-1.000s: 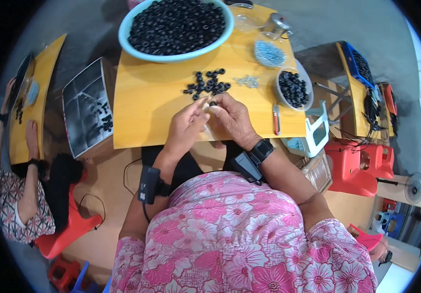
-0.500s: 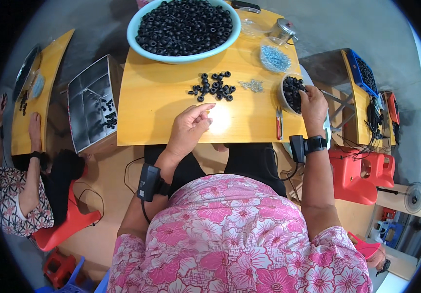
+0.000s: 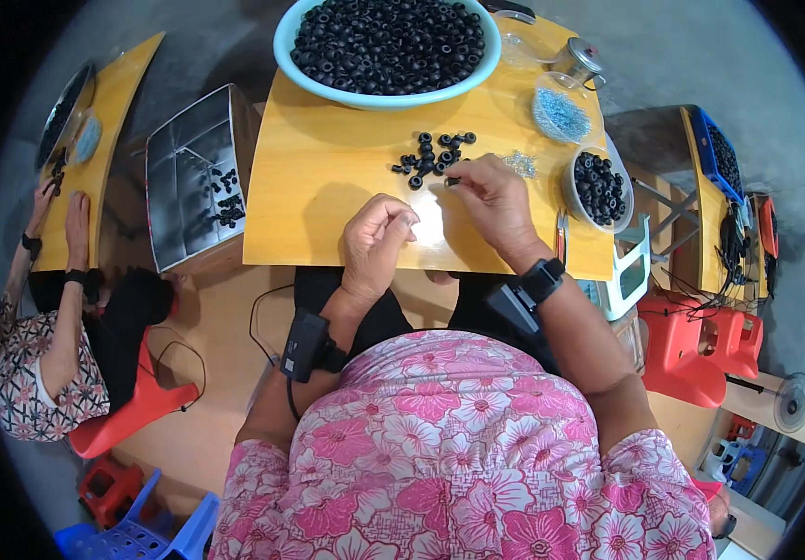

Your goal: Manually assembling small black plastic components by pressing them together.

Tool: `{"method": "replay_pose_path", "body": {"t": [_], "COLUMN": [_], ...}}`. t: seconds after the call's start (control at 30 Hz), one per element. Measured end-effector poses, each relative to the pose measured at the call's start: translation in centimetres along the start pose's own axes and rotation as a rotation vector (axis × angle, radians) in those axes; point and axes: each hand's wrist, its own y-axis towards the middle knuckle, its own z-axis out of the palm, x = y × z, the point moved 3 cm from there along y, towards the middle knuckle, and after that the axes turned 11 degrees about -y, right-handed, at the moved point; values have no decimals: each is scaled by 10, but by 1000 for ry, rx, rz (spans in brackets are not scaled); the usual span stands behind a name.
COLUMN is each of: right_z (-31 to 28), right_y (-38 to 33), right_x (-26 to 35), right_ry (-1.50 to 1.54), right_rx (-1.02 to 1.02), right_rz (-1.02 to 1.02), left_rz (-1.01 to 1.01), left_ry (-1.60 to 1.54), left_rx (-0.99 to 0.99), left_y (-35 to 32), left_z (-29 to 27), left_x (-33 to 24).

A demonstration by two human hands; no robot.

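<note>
My right hand [image 3: 496,207] is over the front half of the yellow table, thumb and fingertips pinched on a small black ring-like part [image 3: 452,181]. Left of it, near the table's front edge, my left hand [image 3: 374,245] is curled with thumb and forefinger pressed together; whatever is between them is too small to make out. Just beyond both hands lies a loose pile of black ring-like parts [image 3: 427,154]. A little heap of thin silvery pieces [image 3: 520,165] sits beside the pile, partly behind my right hand. To the right stands a clear tub of black parts [image 3: 598,190].
A big pale-blue basin [image 3: 295,70] full of black parts stands at the back. A clear bowl of bluish metal pieces [image 3: 562,114], a metal pot [image 3: 581,61] and a red-handled cutter [image 3: 562,238] are on the right. A lined box [image 3: 178,187] stands left; another person [image 3: 48,373] works beyond it.
My right hand has left the clear tub and moved left over the table with a black part in its fingertips. My left hand stays near the front edge. The whole view has shifted slightly.
</note>
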Motion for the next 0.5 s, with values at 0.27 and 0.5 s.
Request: {"method": "replay_pose_path", "body": {"t": [0.27,0.5], "right_z": [26,33], "right_y": [13,14], "right_x": [17,20], "right_ry": [-173,-264], "right_rx": [37,43], "right_rz": [-147,-201], "left_rz": [-12,7], "left_ry": [-104,-144], "left_rx": [-61,-65], "left_y": [-1,2], "left_z": [-2,-4], "left_x": [2,5]}}
